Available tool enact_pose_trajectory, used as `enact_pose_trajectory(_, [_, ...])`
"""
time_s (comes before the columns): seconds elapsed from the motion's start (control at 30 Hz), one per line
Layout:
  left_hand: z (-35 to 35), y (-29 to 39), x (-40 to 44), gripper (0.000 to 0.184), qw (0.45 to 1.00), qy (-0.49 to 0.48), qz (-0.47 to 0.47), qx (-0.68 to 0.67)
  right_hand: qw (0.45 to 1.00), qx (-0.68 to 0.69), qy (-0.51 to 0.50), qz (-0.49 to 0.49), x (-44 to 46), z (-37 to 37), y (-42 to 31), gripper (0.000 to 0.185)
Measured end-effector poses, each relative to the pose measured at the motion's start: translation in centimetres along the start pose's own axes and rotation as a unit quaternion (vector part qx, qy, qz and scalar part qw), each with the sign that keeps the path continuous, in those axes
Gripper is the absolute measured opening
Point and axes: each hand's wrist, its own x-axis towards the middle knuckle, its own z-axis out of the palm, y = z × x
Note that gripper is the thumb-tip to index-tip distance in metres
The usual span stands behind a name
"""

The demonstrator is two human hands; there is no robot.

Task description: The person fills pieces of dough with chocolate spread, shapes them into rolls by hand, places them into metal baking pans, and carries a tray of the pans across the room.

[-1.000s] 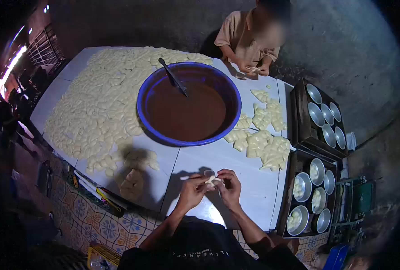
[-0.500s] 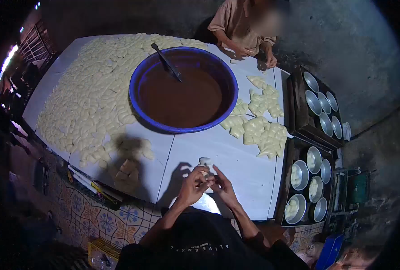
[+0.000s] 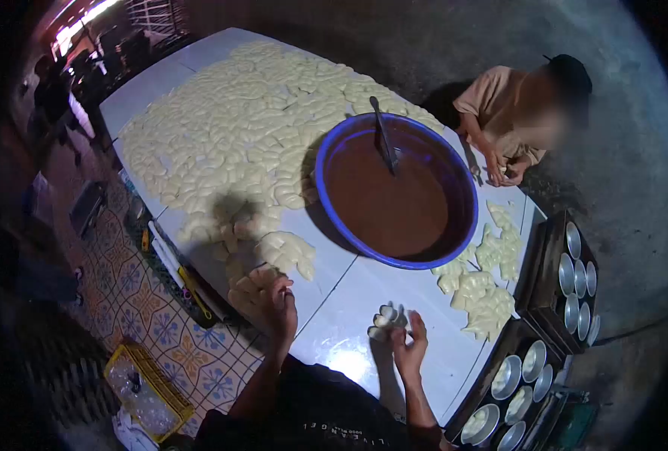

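My left hand (image 3: 280,307) is at the table's near edge, beside a small cluster of shaded dough pieces (image 3: 248,292). Its fingers are partly bent and apart, and nothing shows in them. Further right, my right hand (image 3: 411,347) is open over the white tabletop (image 3: 349,331), thumb and fingers apart. Just left of its fingertips lie a few small rounded dough pieces (image 3: 381,322). Many pale, flattened dough pieces (image 3: 229,120) cover the far left of the table. More dough (image 3: 480,301) lies in a patch to the right.
A blue basin (image 3: 325,199) of brown filling, with a dark-handled utensil (image 3: 383,135) in it, stands mid-table. Across from me a person (image 3: 499,113) handles a small piece. Crates of round metal tins (image 3: 565,274) stand at the right, some tins holding dough. A yellow crate (image 3: 150,387) is on the tiled floor.
My hands were together over small dough pieces; now they are apart, the left over by the dough at the left. The view has turned left. The person opposite has leaned forward.
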Motion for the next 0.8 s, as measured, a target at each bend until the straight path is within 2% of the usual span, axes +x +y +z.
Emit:
enact_pose_trajectory(0.03, [-0.4,-0.7,0.1,0.024,1.000,0.007,-0.009,0.013,0.977,0.163,-0.092,0.103,1.4,1.4,-1.3,0.037])
enact_pose_trajectory(0.07, [-0.7,-0.5,0.2,0.024,1.000,0.011,-0.009,0.017,0.984,0.014,-0.176,-0.021,3.2,3.1,-1.5,0.040])
enact_pose_trajectory(0.1, [-1.0,0.0,0.4,0.024,0.998,-0.006,-0.010,0.055,0.948,-0.133,-0.249,-0.147,5.2,5.3,-1.1,0.042])
enact_pose_trajectory(0.17, [-1.4,-0.1,0.8,0.025,0.995,-0.017,-0.005,0.097,0.924,-0.089,-0.327,-0.178,9.2,10.5,-1.6,0.049])
enact_pose_trajectory(0.23, [-1.3,-1.2,1.4,0.024,0.991,-0.040,0.003,0.127,0.902,-0.125,-0.324,-0.255,12.6,15.3,-1.5,0.051])
enact_pose_trajectory(0.27, [-1.2,-2.2,2.4,0.026,0.983,-0.016,0.103,0.153,0.897,-0.100,-0.339,-0.265,13.8,16.9,-3.0,0.055])
enact_pose_trajectory(0.3, [-1.3,-2.4,3.5,0.026,0.982,-0.009,0.105,0.157,0.895,-0.097,-0.343,-0.270,14.3,17.9,-3.2,0.055])
enact_pose_trajectory(0.37, [-1.3,-2.9,5.7,0.032,0.977,-0.097,0.054,0.184,0.845,-0.176,-0.388,-0.323,15.7,19.8,-3.4,0.055])
enact_pose_trajectory(0.4, [-1.2,-3.2,6.9,0.032,0.977,-0.091,0.054,0.186,0.845,-0.104,-0.373,-0.368,16.3,20.5,-2.2,0.051])
enact_pose_trajectory(0.43, [-0.9,-3.5,8.2,0.035,0.968,-0.121,0.095,0.199,0.845,-0.097,-0.398,-0.343,16.4,20.4,-2.2,0.036])
enact_pose_trajectory(0.47, [-0.5,-3.7,9.2,0.038,0.956,-0.152,0.135,0.211,0.866,-0.057,-0.414,-0.273,15.9,19.5,-1.8,0.030])
enact_pose_trajectory(0.5, [-0.3,-3.3,9.7,0.038,0.958,-0.151,0.132,0.205,0.882,-0.018,-0.426,-0.198,14.9,18.0,-1.8,0.025])
enact_pose_trajectory(0.53, [-0.3,-2.4,10.1,0.040,0.948,-0.172,0.129,0.236,0.895,0.052,-0.418,-0.150,14.2,16.4,-0.2,0.022])
enact_pose_trajectory(0.57, [-0.2,-2.2,10.0,0.043,0.936,-0.194,0.125,0.265,0.907,0.040,-0.400,-0.126,13.0,13.7,-0.5,0.024])
enact_pose_trajectory(0.6, [-0.1,-4.1,9.3,0.042,0.906,-0.209,0.154,0.334,0.920,0.094,-0.377,-0.053,11.4,10.6,-1.8,0.024])
enact_pose_trajectory(0.63, [0.1,-4.2,8.9,0.042,0.910,-0.212,0.149,0.324,0.938,0.093,-0.333,-0.026,10.0,7.4,-2.2,0.022])
enact_pose_trajectory(0.67, [0.2,-3.8,8.8,0.042,0.911,-0.208,0.140,0.327,0.943,0.068,-0.310,-0.099,9.9,3.7,-1.3,0.022])
enact_pose_trajectory(0.7, [0.3,-3.8,8.7,0.041,0.911,-0.208,0.132,0.330,0.932,0.239,-0.270,-0.041,9.4,0.3,0.8,0.023])
enact_pose_trajectory(0.73, [0.4,-5.1,8.7,0.039,0.917,-0.202,0.150,0.309,0.874,0.409,-0.258,0.055,8.6,-3.1,0.3,0.022])
enact_pose_trajectory(0.77, [0.6,-5.1,8.6,0.039,0.940,-0.186,0.116,0.263,0.805,0.529,-0.263,0.043,8.2,-6.2,0.2,0.026])
enact_pose_trajectory(0.8, [0.7,-4.9,8.4,0.037,0.940,-0.173,0.124,0.269,0.838,0.500,-0.211,0.067,7.5,-9.1,0.3,0.027])
